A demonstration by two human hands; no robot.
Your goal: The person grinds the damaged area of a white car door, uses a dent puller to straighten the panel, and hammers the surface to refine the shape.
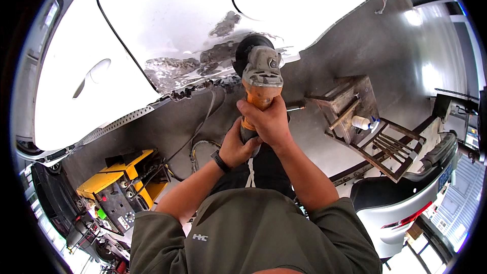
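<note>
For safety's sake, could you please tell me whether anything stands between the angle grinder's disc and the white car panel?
Nothing visible does: the left hand and right hand hold the angle grinder, and its black disc overlaps the white car panel in this view; whether they touch is unclear.

Single head-worn fisheye view, steeply downward over the person's shirt (243,231), near a white car (167,15), straight edges bending, outer rim perhaps too dark to read.
</note>
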